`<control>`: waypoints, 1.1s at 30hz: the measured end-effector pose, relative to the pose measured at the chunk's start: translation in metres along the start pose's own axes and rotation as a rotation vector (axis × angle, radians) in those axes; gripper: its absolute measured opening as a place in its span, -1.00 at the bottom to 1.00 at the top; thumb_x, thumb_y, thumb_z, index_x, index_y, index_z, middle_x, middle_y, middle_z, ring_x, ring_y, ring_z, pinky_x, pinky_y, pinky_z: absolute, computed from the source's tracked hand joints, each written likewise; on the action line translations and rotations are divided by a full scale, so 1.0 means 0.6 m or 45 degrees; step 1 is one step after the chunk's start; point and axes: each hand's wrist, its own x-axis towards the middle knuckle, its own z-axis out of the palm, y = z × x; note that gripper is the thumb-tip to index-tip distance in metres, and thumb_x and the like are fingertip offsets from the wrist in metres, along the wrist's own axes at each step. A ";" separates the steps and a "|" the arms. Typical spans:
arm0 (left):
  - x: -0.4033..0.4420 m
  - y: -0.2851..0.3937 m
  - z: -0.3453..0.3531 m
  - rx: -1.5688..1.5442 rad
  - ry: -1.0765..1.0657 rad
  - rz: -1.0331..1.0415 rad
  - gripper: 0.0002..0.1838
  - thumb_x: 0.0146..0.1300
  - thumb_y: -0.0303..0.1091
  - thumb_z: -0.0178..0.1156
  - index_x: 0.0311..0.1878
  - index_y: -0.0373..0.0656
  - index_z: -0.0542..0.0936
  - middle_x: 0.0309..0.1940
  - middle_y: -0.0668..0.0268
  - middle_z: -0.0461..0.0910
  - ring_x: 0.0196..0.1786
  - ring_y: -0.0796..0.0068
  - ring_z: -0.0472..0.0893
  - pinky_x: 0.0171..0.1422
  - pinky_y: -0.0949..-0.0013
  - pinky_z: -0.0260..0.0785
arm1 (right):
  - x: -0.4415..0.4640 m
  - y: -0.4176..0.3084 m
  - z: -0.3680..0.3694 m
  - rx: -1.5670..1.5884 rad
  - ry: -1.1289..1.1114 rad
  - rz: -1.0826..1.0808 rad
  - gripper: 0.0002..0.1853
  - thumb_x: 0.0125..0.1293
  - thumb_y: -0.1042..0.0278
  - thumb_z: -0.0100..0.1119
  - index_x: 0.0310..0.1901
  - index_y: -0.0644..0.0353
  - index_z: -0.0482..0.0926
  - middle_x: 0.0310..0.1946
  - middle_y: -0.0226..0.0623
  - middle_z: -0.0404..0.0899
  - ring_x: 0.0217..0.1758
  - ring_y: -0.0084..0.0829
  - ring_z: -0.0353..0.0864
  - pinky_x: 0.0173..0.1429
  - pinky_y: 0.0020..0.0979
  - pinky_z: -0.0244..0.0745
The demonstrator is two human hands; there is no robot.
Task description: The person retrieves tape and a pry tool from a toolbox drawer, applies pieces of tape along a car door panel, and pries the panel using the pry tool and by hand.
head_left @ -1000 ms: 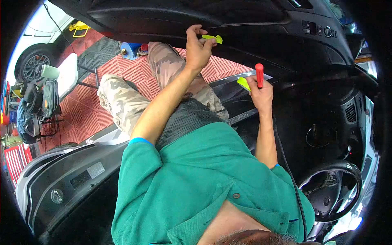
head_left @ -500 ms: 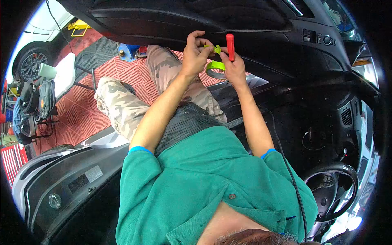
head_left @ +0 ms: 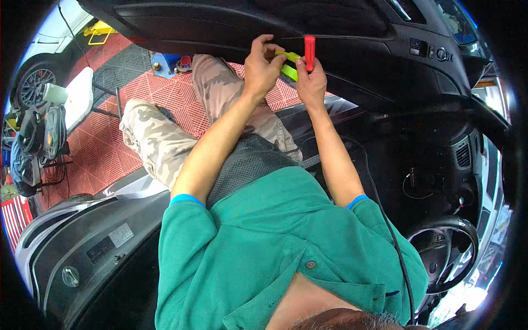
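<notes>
Between my hands is a roll of yellow-green tape (head_left: 289,72), partly hidden, with a strip of the tape (head_left: 287,55) stretched above it. My left hand (head_left: 262,70) pinches the strip's left end between thumb and forefinger, its other fingers raised. My right hand (head_left: 312,85) is closed around a red-handled tool (head_left: 309,50) that stands upright from the fist; its working end is hidden. The roll and the strip's right end touch the fingers of this hand. Just beyond both hands is a black car door panel (head_left: 220,33).
My legs in camouflage trousers (head_left: 159,140) extend over a red tiled floor (head_left: 93,159). A blue device (head_left: 165,65) stands near the door. To the right are a steering wheel (head_left: 474,247) and a dark cable (head_left: 388,225). Bags (head_left: 54,132) and a white panel (head_left: 80,102) are at left.
The bunched yellow-green piece between my fingers now shows as a stretched strip. Both hands have shifted slightly up, and the roll has moved up closer to them.
</notes>
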 end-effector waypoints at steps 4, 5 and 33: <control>0.005 -0.016 -0.008 -0.137 0.048 -0.090 -0.45 0.30 -0.66 0.35 0.32 -0.35 0.39 -0.10 0.18 0.70 -0.08 0.49 0.70 0.05 0.45 0.61 | 0.005 0.002 -0.002 -0.003 -0.013 0.030 -0.72 0.48 0.16 0.27 -0.09 0.27 0.64 -0.38 -0.07 0.68 -0.31 -0.16 0.73 -0.16 -0.21 0.56; 0.005 -0.019 -0.007 -0.159 0.043 -0.088 -0.47 0.30 -0.65 0.36 0.29 -0.35 0.41 -0.11 0.20 0.70 -0.09 0.51 0.69 0.06 0.46 0.61 | 0.007 0.004 0.002 -0.013 -0.003 0.022 -0.71 0.48 0.16 0.28 -0.08 0.26 0.65 -0.38 -0.07 0.68 -0.31 -0.16 0.73 -0.16 -0.21 0.56; 0.045 -0.008 -0.015 0.437 0.202 0.545 -0.86 0.17 -0.44 0.49 -0.26 -0.20 0.71 -0.37 0.18 0.68 -0.34 0.17 0.69 -0.25 0.24 0.54 | 0.018 0.004 0.058 -0.020 0.307 0.113 -0.69 0.38 0.16 0.43 -0.20 0.32 0.73 -0.41 -0.15 0.74 -0.35 -0.40 0.70 -0.17 -0.32 0.56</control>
